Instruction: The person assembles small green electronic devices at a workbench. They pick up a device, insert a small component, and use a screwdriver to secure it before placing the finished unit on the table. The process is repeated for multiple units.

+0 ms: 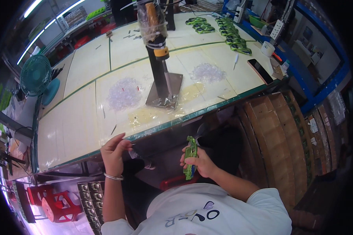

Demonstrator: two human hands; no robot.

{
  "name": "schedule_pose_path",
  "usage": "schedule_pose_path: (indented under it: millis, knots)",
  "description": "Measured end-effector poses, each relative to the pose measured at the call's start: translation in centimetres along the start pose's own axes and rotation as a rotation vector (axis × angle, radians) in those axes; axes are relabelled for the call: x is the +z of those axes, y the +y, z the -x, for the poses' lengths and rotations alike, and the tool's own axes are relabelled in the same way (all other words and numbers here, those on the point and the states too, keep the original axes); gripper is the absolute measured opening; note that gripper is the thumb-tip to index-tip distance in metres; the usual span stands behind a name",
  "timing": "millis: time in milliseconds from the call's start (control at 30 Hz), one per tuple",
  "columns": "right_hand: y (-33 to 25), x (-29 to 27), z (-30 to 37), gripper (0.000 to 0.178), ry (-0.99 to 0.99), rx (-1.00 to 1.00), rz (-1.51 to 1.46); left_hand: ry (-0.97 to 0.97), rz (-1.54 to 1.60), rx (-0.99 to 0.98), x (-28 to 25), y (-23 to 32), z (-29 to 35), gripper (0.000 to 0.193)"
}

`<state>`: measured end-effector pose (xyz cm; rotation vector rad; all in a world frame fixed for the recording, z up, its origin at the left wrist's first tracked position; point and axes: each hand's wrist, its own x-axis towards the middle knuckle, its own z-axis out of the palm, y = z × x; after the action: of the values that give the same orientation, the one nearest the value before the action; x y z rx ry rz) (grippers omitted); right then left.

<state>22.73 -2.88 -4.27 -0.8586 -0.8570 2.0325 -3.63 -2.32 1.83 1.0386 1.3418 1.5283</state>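
My right hand is wrapped round a long green plastic part with cut-outs and a dark blue patch, held upright in front of my lap. My left hand, with a bangle at the wrist, is at the table's front edge. Its fingers are curled with the thumb and fingertips close together; whatever they pinch is too small to make out. Beyond, a press-like tool with a yellow collar stands on a metal base plate. Piles of small clear pieces lie on both sides of it.
Several similar green parts lie at the table's far right. A phone, a white pen and a white tape roll lie nearer. Left stands a teal fan. Brown trays are at my right, red stools below left.
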Motion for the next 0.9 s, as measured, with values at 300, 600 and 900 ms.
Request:
schedule_pose_path:
  millis: [300, 600, 900]
  knots:
    - [-6.1, 3.4, 0.0, 0.06, 0.044, -0.356, 0.963, -0.308, -0.029, 0.353, 6.4, 1.7, 4.4, 0.027]
    - [-6.5, 4.1, 0.5, 0.057, 0.052, -0.553, 1.149, -0.375, -0.323, 0.538, 7.5, 1.5, 4.6, 0.034]
    - [-6.4, 3.9, 0.5, 0.054, 0.075, -0.625, 1.232, -0.397, -0.562, 0.793, 7.4, 2.3, 3.8, 0.033]
